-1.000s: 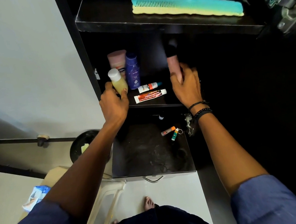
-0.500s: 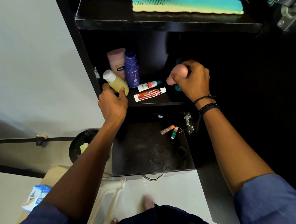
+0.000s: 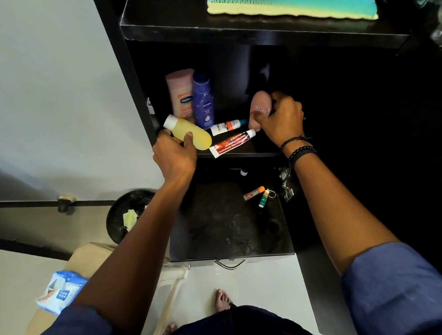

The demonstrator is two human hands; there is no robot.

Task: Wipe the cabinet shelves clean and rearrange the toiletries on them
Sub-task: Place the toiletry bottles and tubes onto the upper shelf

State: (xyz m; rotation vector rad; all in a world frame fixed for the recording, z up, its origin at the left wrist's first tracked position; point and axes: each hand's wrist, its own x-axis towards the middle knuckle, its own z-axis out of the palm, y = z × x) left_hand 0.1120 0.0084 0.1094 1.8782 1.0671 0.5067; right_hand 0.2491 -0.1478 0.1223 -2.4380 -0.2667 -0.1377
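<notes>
While my left hand (image 3: 175, 158) grips a yellow plastic bottle (image 3: 191, 135) and my right hand (image 3: 282, 120), at three o'clock, a pink rounded bottle (image 3: 261, 105), rearranging seems unfinished.

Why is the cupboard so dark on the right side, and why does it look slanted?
Head view: light reaches the wall and the comb, while the right interior of the cabinet lies in deep shadow; the same view's wide-angle lens makes its straight sides lean.
</notes>
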